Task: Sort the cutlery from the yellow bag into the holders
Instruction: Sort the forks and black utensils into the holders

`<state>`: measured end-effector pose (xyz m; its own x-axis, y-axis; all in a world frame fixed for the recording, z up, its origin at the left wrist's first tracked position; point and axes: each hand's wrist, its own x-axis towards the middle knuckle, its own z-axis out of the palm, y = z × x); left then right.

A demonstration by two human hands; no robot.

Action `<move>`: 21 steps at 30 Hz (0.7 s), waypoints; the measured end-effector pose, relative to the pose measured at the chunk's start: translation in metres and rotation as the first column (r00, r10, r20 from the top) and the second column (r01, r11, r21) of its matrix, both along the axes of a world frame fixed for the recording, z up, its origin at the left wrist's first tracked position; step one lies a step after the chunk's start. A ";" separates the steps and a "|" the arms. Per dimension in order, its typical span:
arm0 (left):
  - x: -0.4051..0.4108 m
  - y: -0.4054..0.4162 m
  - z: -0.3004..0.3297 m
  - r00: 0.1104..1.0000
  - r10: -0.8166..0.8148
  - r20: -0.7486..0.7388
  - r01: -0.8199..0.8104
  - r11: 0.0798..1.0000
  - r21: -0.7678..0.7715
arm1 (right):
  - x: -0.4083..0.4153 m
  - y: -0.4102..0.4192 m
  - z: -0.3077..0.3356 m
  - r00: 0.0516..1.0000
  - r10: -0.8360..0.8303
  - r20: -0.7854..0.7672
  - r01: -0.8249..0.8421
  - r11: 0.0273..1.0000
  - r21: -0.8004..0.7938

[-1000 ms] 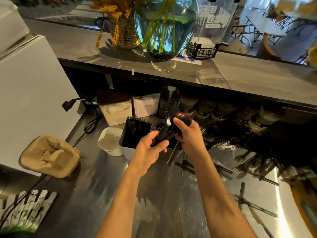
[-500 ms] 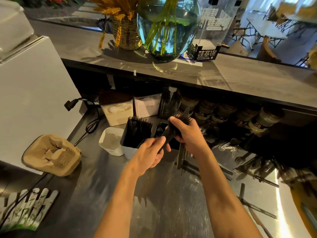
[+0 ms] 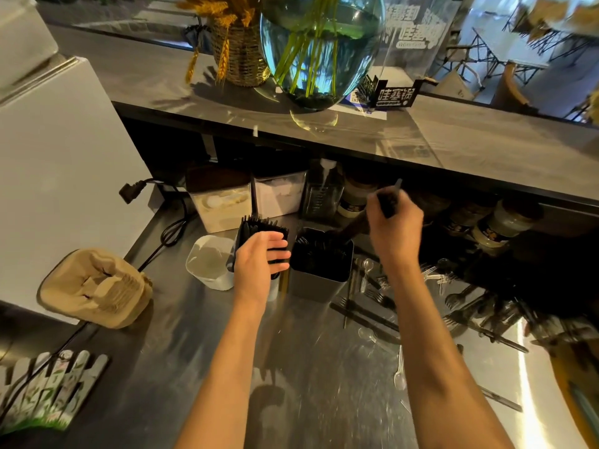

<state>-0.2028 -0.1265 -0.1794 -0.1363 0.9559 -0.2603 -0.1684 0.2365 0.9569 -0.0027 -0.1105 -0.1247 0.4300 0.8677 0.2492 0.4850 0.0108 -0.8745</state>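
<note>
Right hand (image 3: 393, 230) grips dark plastic cutlery pieces (image 3: 390, 199) above the grey square holder (image 3: 319, 275), ready for dropping; left hand (image 3: 259, 259), fingers straight, steadies neighbouring black utensils (image 3: 259, 226).

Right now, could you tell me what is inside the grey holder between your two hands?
The grey holder is packed with black cutlery, only the top ends showing. Its dark interior hides what kind each piece is and how far down they go.
</note>
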 end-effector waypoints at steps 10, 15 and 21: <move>-0.002 0.000 -0.003 0.999 -0.026 0.044 0.024 0.999 0.026 | -0.031 -0.004 -0.089 0.976 0.159 0.146 -0.080 0.896 -0.438; -0.012 0.003 -0.004 1.000 0.021 0.009 -0.021 0.998 0.057 | -0.042 0.003 -0.062 0.954 0.141 0.264 -0.065 0.958 -0.279; -0.030 0.004 -0.005 0.997 0.070 0.020 -0.071 0.995 0.077 | -0.062 0.008 -0.042 0.998 0.068 0.007 -0.066 0.984 -0.168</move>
